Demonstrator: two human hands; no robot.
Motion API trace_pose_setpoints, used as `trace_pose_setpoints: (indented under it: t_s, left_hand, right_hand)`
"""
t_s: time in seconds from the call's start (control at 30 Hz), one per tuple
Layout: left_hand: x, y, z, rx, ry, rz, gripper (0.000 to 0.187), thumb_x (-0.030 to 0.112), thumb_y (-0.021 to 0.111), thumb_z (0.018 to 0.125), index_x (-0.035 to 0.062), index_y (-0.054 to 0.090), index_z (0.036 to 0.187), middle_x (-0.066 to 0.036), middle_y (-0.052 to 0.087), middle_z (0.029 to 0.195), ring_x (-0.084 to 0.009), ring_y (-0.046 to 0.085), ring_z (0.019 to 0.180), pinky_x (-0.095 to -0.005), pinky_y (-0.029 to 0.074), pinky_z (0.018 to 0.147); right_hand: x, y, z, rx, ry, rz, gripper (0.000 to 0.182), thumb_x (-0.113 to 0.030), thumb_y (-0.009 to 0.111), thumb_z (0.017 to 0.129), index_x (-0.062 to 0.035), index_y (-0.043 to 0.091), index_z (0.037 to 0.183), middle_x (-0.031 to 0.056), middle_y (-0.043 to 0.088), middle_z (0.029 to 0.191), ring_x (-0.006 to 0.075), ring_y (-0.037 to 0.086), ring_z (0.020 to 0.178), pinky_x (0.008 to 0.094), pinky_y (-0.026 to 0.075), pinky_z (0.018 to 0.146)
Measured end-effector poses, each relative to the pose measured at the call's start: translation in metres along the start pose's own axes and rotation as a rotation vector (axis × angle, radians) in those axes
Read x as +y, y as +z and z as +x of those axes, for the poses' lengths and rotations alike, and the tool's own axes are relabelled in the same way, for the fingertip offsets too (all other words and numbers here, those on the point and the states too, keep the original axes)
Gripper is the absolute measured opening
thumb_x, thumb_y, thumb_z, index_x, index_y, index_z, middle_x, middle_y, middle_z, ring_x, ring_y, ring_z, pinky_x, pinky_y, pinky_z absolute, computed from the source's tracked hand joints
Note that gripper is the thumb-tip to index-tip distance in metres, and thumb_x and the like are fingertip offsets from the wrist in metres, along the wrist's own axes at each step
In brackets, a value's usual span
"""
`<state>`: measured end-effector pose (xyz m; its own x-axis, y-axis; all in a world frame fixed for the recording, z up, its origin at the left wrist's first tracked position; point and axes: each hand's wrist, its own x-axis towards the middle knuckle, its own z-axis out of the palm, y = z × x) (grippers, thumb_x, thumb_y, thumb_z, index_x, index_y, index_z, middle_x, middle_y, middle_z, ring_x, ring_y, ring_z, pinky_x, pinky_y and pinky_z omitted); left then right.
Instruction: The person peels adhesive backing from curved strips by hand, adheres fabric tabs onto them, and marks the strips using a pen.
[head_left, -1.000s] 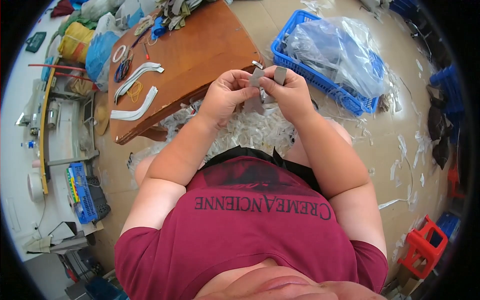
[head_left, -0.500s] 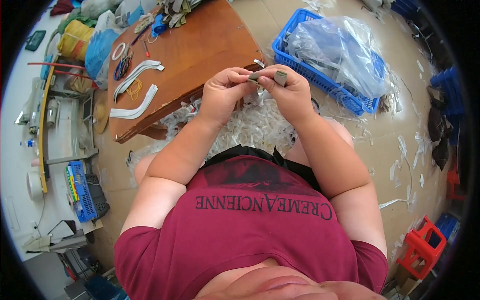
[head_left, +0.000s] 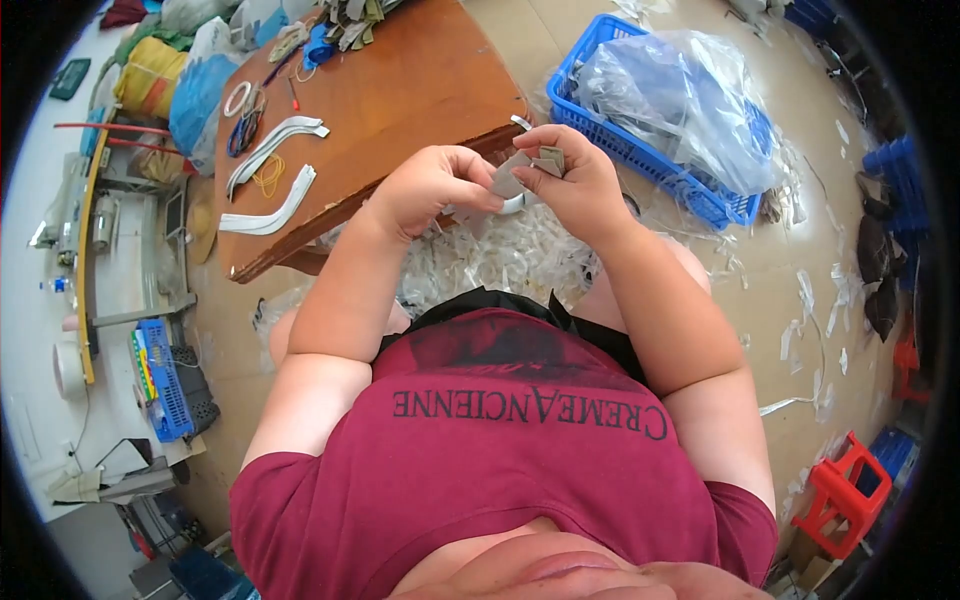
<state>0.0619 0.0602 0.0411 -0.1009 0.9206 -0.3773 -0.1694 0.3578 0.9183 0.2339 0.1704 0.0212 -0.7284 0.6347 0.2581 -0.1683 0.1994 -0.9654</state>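
Observation:
Small grey-green fabric pieces (head_left: pixel 548 160) are pinched between the thumb and fingers of my right hand (head_left: pixel 568 180), beyond the table's near right corner. A pale grey flap (head_left: pixel 509 176) hangs between both hands. My left hand (head_left: pixel 440 190) is just left of it, its thumb and forefinger closed towards the flap; what lies between those fingertips is too small to make out. Under my hands is a heap of white and clear strips (head_left: pixel 490 255).
The brown table (head_left: pixel 400 110) bears white strips (head_left: pixel 285 208), yellow rubber bands (head_left: pixel 268 176), scissors (head_left: pixel 243 130) and a fabric pile (head_left: pixel 355 22). A blue basket (head_left: pixel 645 145) with plastic bags stands at the right. A red stool (head_left: pixel 845 495) is at the lower right.
My left hand has moved slightly left and down, away from my right hand. The pale flap between them now shows more fully. My right hand still holds the fabric pieces.

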Motion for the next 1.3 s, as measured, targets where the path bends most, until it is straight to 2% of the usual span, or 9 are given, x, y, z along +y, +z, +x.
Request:
trace_pose_setpoints:
  t_s: [0.07, 0.2, 0.3, 0.33, 0.53, 0.63, 0.73, 0.83, 1.3]
  left_hand:
    - [-0.004, 0.000, 0.003, 0.014, -0.068, 0.002, 0.013, -0.001, 0.071, 0.067, 0.0028, 0.060, 0.073, -0.012, 0.068, 0.088, -0.0184, 0.065, 0.080, -0.0289, 0.049, 0.071]
    - [-0.002, -0.001, -0.002, -0.078, 0.171, -0.239, 0.010, -0.003, 0.068, 0.070, 0.0031, 0.061, 0.075, -0.011, 0.068, 0.083, -0.0206, 0.066, 0.082, -0.0298, 0.050, 0.072]
    - [0.008, -0.031, -0.015, -0.071, 0.360, -0.185, 0.010, -0.004, 0.066, 0.072, 0.0035, 0.061, 0.075, -0.013, 0.068, 0.084, -0.0220, 0.066, 0.084, -0.0311, 0.050, 0.073]
    - [0.010, -0.046, -0.021, -0.098, 0.391, -0.152, 0.015, -0.005, 0.066, 0.072, -0.0010, 0.063, 0.086, -0.012, 0.068, 0.089, -0.0246, 0.065, 0.089, -0.0376, 0.049, 0.085]
    - [0.028, -0.045, -0.044, 0.128, 0.310, -0.001, 0.015, -0.008, 0.066, 0.070, 0.0028, 0.060, 0.079, -0.011, 0.066, 0.087, -0.0220, 0.066, 0.086, -0.0333, 0.051, 0.077]
    - [0.020, -0.030, -0.037, -0.039, 0.359, -0.095, 0.015, -0.007, 0.066, 0.070, 0.0031, 0.060, 0.079, -0.010, 0.065, 0.084, -0.0220, 0.066, 0.082, -0.0337, 0.051, 0.075]
    - [0.010, -0.014, -0.028, -0.118, 0.300, -0.159, 0.014, -0.006, 0.066, 0.070, 0.0025, 0.060, 0.080, -0.010, 0.065, 0.084, -0.0220, 0.066, 0.080, -0.0341, 0.051, 0.075]
    - [0.005, -0.003, -0.023, -0.120, 0.231, -0.193, 0.013, -0.002, 0.069, 0.071, 0.0033, 0.060, 0.080, -0.010, 0.067, 0.083, -0.0162, 0.065, 0.075, -0.0261, 0.048, 0.067]
    - [0.009, 0.012, -0.010, -0.105, 0.139, -0.173, 0.013, -0.001, 0.071, 0.071, 0.0023, 0.062, 0.079, -0.008, 0.067, 0.079, -0.0139, 0.064, 0.075, -0.0238, 0.049, 0.067]
  right_hand:
    - [0.008, 0.000, 0.001, -0.011, 0.069, 0.128, 0.019, -0.004, 0.067, 0.081, -0.0045, 0.063, 0.099, 0.0027, 0.064, 0.089, 0.0108, 0.059, 0.083, 0.0250, 0.049, 0.073]
    - [0.010, -0.008, 0.006, 0.060, 0.190, 0.247, 0.018, -0.004, 0.068, 0.081, -0.0060, 0.064, 0.099, 0.0009, 0.063, 0.086, 0.0094, 0.059, 0.084, 0.0243, 0.049, 0.073]
    - [0.020, -0.032, 0.016, 0.297, -0.026, -0.372, 0.016, -0.012, 0.064, 0.083, -0.0073, 0.065, 0.098, 0.0082, 0.066, 0.084, 0.0211, 0.063, 0.079, 0.0306, 0.050, 0.071]
    - [0.019, -0.039, 0.018, 0.388, -0.067, -0.627, 0.015, -0.013, 0.063, 0.083, -0.0075, 0.065, 0.097, 0.0100, 0.066, 0.084, 0.0245, 0.063, 0.078, 0.0324, 0.050, 0.071]
    - [0.012, -0.044, 0.013, 0.435, -0.233, -0.937, 0.013, -0.014, 0.062, 0.080, -0.0082, 0.066, 0.091, 0.0116, 0.065, 0.087, 0.0310, 0.061, 0.078, 0.0382, 0.049, 0.068]
    - [0.010, -0.031, 0.010, 0.343, -0.404, -0.888, 0.010, -0.012, 0.063, 0.082, -0.0063, 0.066, 0.090, 0.0078, 0.066, 0.085, 0.0241, 0.063, 0.075, 0.0337, 0.049, 0.066]
    - [-0.003, -0.015, 0.001, -0.126, 0.256, 0.073, 0.007, -0.008, 0.065, 0.083, -0.0037, 0.067, 0.088, 0.0034, 0.065, 0.083, 0.0153, 0.063, 0.075, 0.0288, 0.049, 0.067]
    - [-0.002, -0.003, -0.009, -0.212, 0.177, 0.479, 0.008, -0.006, 0.067, 0.082, -0.0014, 0.067, 0.089, 0.0020, 0.063, 0.082, 0.0112, 0.060, 0.076, 0.0264, 0.048, 0.069]
    - [-0.001, -0.011, -0.003, -0.291, 0.091, 0.501, 0.022, -0.008, 0.070, 0.080, 0.0000, 0.067, 0.101, 0.0037, 0.061, 0.091, 0.0140, 0.059, 0.084, 0.0278, 0.047, 0.075]
